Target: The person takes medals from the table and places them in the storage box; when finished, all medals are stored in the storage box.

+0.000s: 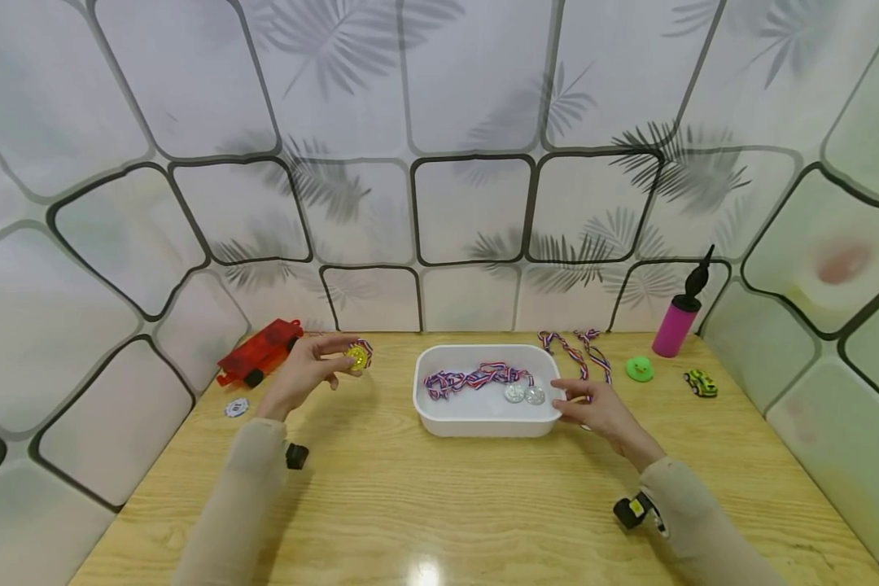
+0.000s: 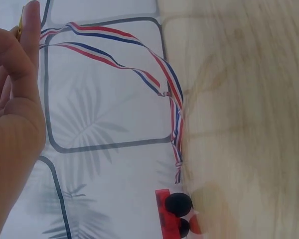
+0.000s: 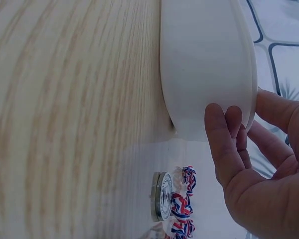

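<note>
My left hand [image 1: 303, 374] pinches a gold medal [image 1: 358, 357] above the table, left of a white plastic bin. Its red, white and blue ribbon [image 2: 176, 82] hangs loose in the left wrist view. With thumb and fingers, my right hand [image 1: 604, 417] holds the right end of the white bin [image 1: 454, 428]. Two silver medals [image 1: 534, 395] lie inside the bin beside their bunched striped ribbons [image 1: 476, 378]. Close to the right hand, a silver medal [image 3: 164, 195] with ribbon sits on the table in the right wrist view; the hand mostly hides it in the head view.
A red toy vehicle [image 1: 262, 352] and a round chip [image 1: 237, 407] are at the left. More striped ribbons [image 1: 571, 354] lie right of the bin. Farther right are a green duck [image 1: 639, 369], a small toy car [image 1: 700, 382] and a magenta pump [image 1: 676, 327]. Patterned curtain surrounds the table.
</note>
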`<state>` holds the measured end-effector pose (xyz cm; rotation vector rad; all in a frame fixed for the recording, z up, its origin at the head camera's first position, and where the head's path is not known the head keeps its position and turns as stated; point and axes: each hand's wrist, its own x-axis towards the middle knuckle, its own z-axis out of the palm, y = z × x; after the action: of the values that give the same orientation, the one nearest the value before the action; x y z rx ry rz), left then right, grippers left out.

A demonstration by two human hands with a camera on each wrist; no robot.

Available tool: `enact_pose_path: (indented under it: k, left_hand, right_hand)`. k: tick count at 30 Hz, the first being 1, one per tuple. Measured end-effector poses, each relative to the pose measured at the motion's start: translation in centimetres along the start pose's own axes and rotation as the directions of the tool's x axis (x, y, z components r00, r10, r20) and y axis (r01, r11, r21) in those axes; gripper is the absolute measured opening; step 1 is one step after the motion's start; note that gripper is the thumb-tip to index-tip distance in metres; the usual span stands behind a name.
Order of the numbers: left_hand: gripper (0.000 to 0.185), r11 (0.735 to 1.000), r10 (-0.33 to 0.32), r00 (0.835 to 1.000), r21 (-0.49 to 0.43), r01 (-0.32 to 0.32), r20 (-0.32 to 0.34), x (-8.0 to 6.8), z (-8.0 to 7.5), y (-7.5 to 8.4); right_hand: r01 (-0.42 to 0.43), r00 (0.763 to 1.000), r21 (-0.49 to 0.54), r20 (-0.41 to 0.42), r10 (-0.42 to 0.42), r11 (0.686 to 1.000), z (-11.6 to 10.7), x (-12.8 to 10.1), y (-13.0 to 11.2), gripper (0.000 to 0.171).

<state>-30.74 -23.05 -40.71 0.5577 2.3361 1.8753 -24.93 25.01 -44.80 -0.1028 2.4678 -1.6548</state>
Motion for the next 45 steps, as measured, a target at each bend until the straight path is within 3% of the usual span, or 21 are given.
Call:
enact_pose_path:
  k: [9, 19, 26, 32, 36, 45]
  left_hand:
    - [0.048, 1.0, -0.009, 0.996, -0.024, 0.007, -0.086, 0.8, 0.3, 1.2]
    - [0.051, 0.995, 0.046, 0.99, -0.077, -0.057, -0.136, 2.0, 0.3, 3.6]
    - [0.044, 0.99, 0.094, 0.98, -0.089, -0.111, -0.175, 2.5, 0.9, 4.3]
    - [0.035, 0.986, 0.113, 0.981, -0.102, -0.13, -0.16, 2.9, 1.2, 4.0]
    - [0.04, 0.987, 0.115, 0.982, -0.093, -0.13, -0.151, 3.0, 1.3, 3.8]
    - [0.044, 0.99, 0.101, 0.985, -0.082, -0.113, -0.137, 3.5, 1.5, 4.9]
  right_hand:
    - [-0.012, 1.0, -0.01, -0.004, 0.012, 1.0, 0.0, 0.1, 0.1, 0.053]
    - [-0.007, 1.0, -0.013, -0.006, 0.007, 1.0, -0.2, 0.3, 0.3, 0.052]
    - [-0.003, 1.0, 0.004, 0.001, 0.003, 1.0, -0.1, 0.1, 0.2, 0.053]
    - [0.005, 1.0, 0.001, -0.002, -0.005, 1.0, 0.0, 0.0, -0.1, 0.053]
    - [0.005, 1.0, 0.01, -0.003, -0.005, 1.0, 0.0, 0.0, -0.1, 0.052]
    - [0.01, 1.0, 0.02, -0.006, -0.01, 1.0, 0.0, 0.0, 0.0, 0.051]
